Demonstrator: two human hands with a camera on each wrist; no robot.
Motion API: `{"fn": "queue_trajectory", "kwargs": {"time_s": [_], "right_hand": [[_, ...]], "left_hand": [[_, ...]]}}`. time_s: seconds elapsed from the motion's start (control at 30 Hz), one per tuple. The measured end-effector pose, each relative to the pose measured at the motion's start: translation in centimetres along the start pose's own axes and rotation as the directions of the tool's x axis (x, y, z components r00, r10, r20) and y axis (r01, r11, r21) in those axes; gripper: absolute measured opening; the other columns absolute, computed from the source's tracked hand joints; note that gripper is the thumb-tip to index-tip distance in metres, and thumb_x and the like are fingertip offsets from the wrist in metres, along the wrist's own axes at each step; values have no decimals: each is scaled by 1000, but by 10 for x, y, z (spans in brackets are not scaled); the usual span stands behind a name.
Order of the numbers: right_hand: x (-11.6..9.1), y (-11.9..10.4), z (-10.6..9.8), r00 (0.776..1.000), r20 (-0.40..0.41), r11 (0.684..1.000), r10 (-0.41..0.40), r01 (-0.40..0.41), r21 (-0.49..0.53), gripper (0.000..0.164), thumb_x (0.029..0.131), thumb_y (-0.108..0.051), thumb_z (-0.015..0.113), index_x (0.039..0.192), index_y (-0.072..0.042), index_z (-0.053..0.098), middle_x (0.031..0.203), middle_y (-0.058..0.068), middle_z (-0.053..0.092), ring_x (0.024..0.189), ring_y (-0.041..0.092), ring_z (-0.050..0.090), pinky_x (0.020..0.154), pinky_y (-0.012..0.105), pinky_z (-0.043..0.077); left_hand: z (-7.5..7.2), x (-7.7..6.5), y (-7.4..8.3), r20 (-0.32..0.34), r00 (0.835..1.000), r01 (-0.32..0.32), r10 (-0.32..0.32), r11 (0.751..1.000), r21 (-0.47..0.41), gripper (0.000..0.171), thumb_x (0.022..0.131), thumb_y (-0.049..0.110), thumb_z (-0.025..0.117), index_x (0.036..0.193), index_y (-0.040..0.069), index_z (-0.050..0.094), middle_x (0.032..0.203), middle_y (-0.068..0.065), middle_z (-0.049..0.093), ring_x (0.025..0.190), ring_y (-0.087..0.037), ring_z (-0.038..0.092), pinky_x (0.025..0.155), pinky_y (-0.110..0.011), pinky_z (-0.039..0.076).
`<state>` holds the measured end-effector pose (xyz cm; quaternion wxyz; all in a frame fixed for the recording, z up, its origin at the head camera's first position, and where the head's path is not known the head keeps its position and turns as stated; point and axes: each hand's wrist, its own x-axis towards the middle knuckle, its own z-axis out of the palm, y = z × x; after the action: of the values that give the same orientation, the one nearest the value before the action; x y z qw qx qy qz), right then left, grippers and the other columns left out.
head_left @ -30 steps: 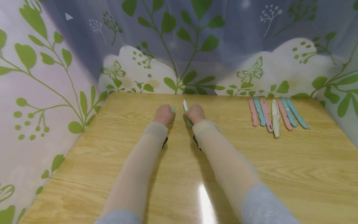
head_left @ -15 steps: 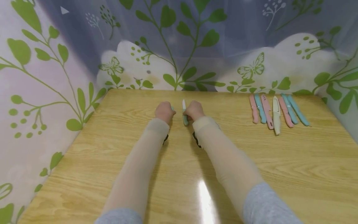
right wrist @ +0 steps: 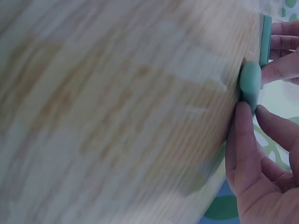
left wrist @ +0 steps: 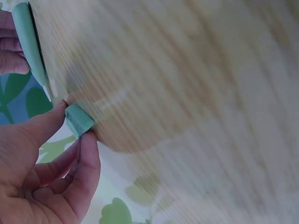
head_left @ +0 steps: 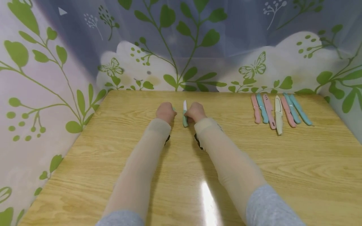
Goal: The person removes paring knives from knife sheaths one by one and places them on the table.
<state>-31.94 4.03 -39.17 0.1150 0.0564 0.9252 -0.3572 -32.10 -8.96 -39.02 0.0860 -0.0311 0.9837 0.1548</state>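
Observation:
A small knife (head_left: 185, 120) with a green handle lies on the wooden table, its pale blade pointing to the back wall. My right hand (head_left: 196, 112) pinches the handle between thumb and fingers from the right; the right wrist view shows the green handle (right wrist: 251, 84) against the tabletop. To its left, my left hand (head_left: 166, 112) pinches a green knife sheath (left wrist: 78, 120) between thumb and forefinger. In the head view that hand hides most of the sheath. A narrow gap separates knife and sheath.
Toward the right back of the table (head_left: 135, 150) lie several pink and blue knives and a cream knife (head_left: 278, 117) in a row, side by side. Leaf-patterned cloth (head_left: 195, 56) hangs behind the table and along its left side.
My right hand has turned the knife from a slant to nearly straight and shifted it slightly left. My left hand has stayed about where it was, and the head view has shifted slightly.

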Motion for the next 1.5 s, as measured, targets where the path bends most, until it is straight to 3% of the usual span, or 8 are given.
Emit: {"fn": "queue_trajectory", "kwargs": {"time_s": [0.2, 0.5, 0.63, 0.73, 0.9, 1.07, 1.23, 1.5], "right_hand": [[-2, 2, 3, 1000, -5, 1000, -17, 17, 4, 28, 86, -6, 69, 109, 10, 64, 103, 20, 69, 91, 28, 67, 93, 34, 51], [-7, 7, 7, 998, -24, 998, -53, 53, 28, 22, 86, -4, 68, 102, 11, 66, 86, 18, 70, 63, 18, 62, 82, 32, 55], [-8, 9, 7, 998, -7, 998, -68, 68, 10, 14, 87, -8, 67, 85, 6, 67, 65, 8, 63, 54, 14, 56, 74, 28, 53], [-8, 12, 4, 995, 6, 993, -100, 100, -58, 27, 91, -15, 64, 71, 2, 64, 55, 2, 54, 49, 12, 48, 65, 26, 48], [-11, 19, -9, 988, -3, 973, -156, 153, -173, 32, 97, -25, 59, 98, 6, 67, 95, 14, 69, 85, 24, 64, 84, 35, 52], [-14, 37, -29, 986, 26, 944, -163, 163, -285, 52, 100, -31, 53, 133, 8, 48, 136, 27, 50, 129, 41, 44, 111, 46, 31], [-16, 69, -63, 988, 73, 917, -133, 151, -369, 69, 102, -36, 45, 146, 12, 23, 150, 36, 20, 142, 49, 14, 116, 55, 15], [-21, 123, -113, 995, 103, 934, -13, 49, -355, 93, 100, -51, 41, 149, 10, -9, 152, 36, -18, 139, 53, -19, 112, 67, -1]], "left_hand": [[4, 0, 0, 11, 1000, -1, 1, 1000, -6, 26, 96, 24, 61, 111, 2, 65, 111, -11, 68, 103, -25, 64, 88, -40, 53], [7, 0, -1, 17, 1000, 0, 0, 1000, 2, 29, 96, 25, 61, 114, 2, 65, 113, -12, 68, 103, -25, 65, 87, -39, 54], [8, -3, -1, 30, 1000, 3, -3, 1000, 5, 30, 96, 24, 61, 115, 2, 65, 115, -12, 67, 105, -25, 64, 88, -38, 53], [8, -5, -1, 29, 1000, 2, -2, 1000, 12, 29, 97, 24, 61, 115, 2, 65, 116, -12, 68, 106, -25, 64, 89, -38, 53], [8, -4, -1, 10, 1000, -9, 8, 999, 31, 26, 97, 23, 60, 112, 2, 66, 116, -12, 68, 108, -26, 64, 90, -39, 53], [10, -4, -1, 17, 1000, 18, -18, 999, 45, 25, 97, 24, 60, 111, 4, 67, 118, -11, 67, 110, -25, 63, 91, -38, 52], [10, -2, 3, 22, 1000, 16, -17, 999, 50, 26, 98, 25, 59, 112, 5, 66, 119, -11, 67, 111, -25, 63, 92, -38, 52], [7, 5, 3, 5, 1000, 1, -1, 999, 40, 27, 98, 24, 59, 114, 4, 64, 120, -12, 65, 111, -26, 62, 92, -39, 52]]}}
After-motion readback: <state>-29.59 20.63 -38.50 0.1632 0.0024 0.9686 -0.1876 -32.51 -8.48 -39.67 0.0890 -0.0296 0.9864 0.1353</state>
